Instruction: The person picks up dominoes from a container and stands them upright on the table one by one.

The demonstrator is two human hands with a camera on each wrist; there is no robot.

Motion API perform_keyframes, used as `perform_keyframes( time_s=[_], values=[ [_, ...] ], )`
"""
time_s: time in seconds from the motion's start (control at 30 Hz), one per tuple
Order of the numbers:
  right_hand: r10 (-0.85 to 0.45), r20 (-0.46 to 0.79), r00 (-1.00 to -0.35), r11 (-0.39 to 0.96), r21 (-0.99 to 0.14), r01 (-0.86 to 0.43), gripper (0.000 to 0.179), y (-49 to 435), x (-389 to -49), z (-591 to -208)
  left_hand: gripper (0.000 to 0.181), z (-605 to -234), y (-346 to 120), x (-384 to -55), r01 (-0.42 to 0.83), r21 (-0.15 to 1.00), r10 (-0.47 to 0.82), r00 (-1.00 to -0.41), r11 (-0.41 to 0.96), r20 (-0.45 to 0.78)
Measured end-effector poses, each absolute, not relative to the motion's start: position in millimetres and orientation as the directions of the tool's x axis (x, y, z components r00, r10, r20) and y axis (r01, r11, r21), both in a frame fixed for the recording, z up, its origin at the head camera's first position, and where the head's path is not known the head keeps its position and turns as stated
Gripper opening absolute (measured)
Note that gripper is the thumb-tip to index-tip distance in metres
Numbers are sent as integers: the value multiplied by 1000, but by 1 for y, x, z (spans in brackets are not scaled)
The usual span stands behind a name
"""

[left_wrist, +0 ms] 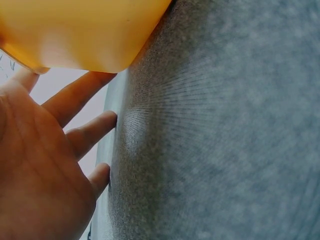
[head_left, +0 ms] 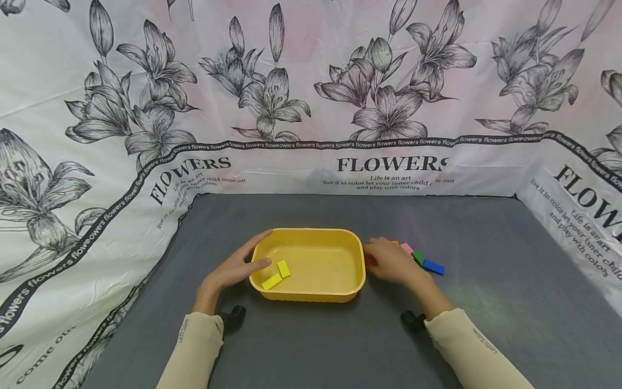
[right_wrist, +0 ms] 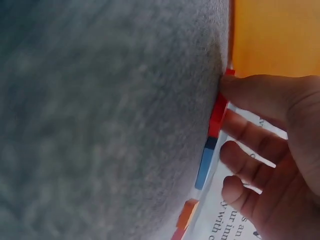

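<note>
Tray point(head_left: 320, 265) has left hand point(head_left: 236, 266) gripping its nine-o'clock rim; at three o'clock, right hand point(head_left: 396, 263) pinches red block point(right_wrist: 218, 112), which may slip if the pinch is too loose.

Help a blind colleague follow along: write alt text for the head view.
A person's left hand holds a yellow tray containing two yellow blocks; the right hand grips a partly hidden red block beside it. Orange, pink, green and blue blocks lie nearby on a gray table, before a flower-print cloth.
</note>
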State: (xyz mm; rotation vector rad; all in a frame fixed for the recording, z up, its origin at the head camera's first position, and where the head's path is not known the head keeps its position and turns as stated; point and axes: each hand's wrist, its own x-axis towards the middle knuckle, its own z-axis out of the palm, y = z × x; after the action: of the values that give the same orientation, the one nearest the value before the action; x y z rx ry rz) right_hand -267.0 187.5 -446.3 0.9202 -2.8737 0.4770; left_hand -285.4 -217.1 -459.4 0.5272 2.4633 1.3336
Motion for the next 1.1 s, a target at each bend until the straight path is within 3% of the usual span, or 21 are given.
perform_keyframes(
  time_s=[0.33, 0.47, 0.67, 0.8, 1.1],
  values=[
    [-527, 106, -843, 815, -220, -537, 13, 185, -262, -441, 74, -460, -217, -286, 194, 851, 464, -884, 488, -64],
    [-523, 115, -845, 796, -290, -532, 17, 193, -261, -441, 73, -461, -217, -288, 199, 848, 466, -882, 491, -62],
    [-450, 85, -889, 763, -480, -433, 24, 208, -257, -437, 74, -460, -217, -287, 200, 847, 466, -883, 493, -62],
    [-464, 105, -880, 693, -575, -435, 25, 213, -254, -437, 75, -459, -218, -287, 189, 849, 457, -887, 494, -69],
    [-477, 159, -864, 639, -613, -465, 27, 219, -248, -441, 74, -459, -218, -286, 176, 849, 447, -891, 499, -78]
  ],
)
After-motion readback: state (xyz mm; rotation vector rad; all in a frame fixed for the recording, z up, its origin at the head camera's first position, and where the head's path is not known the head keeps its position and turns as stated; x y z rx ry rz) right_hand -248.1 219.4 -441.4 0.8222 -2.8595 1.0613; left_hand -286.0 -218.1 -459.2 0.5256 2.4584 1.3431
